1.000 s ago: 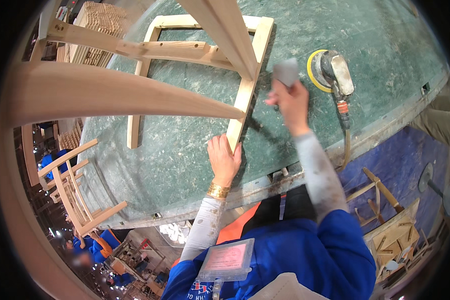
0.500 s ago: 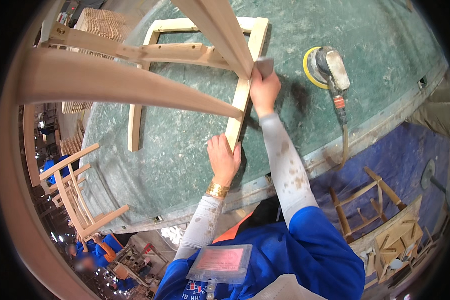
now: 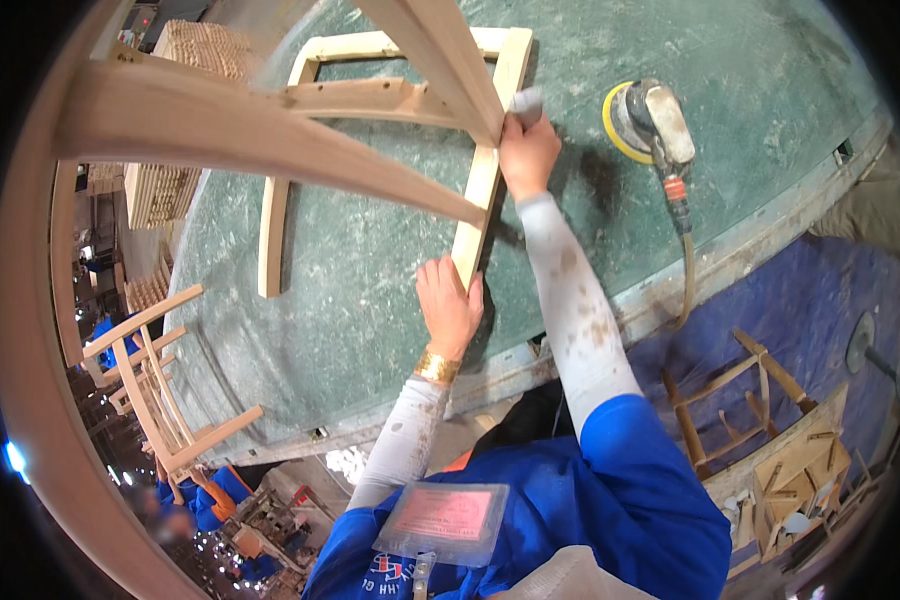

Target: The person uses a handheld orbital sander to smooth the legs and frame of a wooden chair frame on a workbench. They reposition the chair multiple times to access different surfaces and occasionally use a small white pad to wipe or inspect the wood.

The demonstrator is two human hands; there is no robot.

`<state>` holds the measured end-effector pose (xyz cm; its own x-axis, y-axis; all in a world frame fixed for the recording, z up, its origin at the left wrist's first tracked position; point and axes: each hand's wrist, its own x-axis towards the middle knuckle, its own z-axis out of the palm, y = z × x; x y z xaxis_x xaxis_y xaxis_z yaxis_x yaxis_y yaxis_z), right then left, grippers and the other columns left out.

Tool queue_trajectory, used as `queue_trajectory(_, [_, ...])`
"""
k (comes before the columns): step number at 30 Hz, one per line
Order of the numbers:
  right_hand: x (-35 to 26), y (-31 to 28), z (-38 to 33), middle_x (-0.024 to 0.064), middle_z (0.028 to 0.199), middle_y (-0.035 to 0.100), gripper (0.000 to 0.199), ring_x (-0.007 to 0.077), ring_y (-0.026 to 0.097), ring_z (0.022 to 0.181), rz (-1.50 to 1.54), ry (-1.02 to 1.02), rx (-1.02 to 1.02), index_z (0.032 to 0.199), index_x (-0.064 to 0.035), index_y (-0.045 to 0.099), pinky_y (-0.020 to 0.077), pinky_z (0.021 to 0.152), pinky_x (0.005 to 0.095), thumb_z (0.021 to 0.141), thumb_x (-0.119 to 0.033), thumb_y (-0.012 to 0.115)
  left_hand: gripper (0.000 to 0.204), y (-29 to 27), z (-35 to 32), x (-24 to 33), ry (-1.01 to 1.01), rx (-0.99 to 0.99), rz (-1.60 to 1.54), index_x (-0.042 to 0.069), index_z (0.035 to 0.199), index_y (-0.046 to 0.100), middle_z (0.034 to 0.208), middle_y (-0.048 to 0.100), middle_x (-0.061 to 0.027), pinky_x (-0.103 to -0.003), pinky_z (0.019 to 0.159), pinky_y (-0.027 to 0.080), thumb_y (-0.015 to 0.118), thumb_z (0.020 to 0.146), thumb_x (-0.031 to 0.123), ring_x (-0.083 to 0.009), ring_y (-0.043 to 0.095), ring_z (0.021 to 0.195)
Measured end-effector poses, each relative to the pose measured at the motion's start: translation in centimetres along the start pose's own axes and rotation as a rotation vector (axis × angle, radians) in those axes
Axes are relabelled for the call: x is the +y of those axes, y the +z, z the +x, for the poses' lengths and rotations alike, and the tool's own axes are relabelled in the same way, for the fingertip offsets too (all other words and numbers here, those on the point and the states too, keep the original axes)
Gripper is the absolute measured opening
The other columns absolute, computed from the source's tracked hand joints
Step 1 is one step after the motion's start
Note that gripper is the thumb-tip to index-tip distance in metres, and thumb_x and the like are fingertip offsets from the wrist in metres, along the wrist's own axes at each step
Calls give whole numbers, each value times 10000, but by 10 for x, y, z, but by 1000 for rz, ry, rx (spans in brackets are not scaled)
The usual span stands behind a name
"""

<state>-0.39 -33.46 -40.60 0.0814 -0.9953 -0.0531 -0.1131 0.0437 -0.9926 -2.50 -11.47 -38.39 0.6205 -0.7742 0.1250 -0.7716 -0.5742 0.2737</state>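
Observation:
A bare wooden chair frame (image 3: 370,165) rests on the green-topped table, its long posts rising toward me at the left. My left hand (image 3: 451,308) is closed around the near end of the frame's right-hand rail (image 3: 497,112), thumb on one side and fingers on the other. Farther up that same rail, my right hand (image 3: 528,158) is closed on a small grey pad (image 3: 528,102), which looks like folded sandpaper. It sits against the rail's outer side, close to where a post joins. Part of the pad is hidden by the fingers.
A disc sander (image 3: 650,125) with a yellow rim lies right of my hands, its hose (image 3: 689,280) running over the table edge. Another chair frame (image 3: 160,390) is at the table's left edge, near a person in blue (image 3: 215,500). Wooden parts (image 3: 740,410) lie at lower right.
My right hand and the grey pad have shifted slightly along the rail. The left hand keeps its hold on the rail's end. The whole view has tilted a little.

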Motion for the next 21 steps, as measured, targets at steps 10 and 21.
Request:
queue_trajectory(10, [-43, -152, -131, 50, 565, 573, 188, 113, 550, 459, 79, 596, -1162, 733, 13, 584, 435, 430, 264, 793, -165, 583, 218, -41, -24, 40, -549, -230, -1136, -2, 987, 586, 829, 567, -15, -235, 616, 428, 627, 863, 172, -76, 513, 719])
queue_trajectory(21, [-37, -167, 91, 179, 1059, 537, 773, 396, 576, 942, -901, -320, -247, 1381, -347, 339, 473, 762, 475, 725, -215, 727, 234, 2, -17, -27, -613, 385, -502, -30, 844, 512, 789, 495, -102, -315, 624, 374, 547, 897, 195, -185, 442, 696])
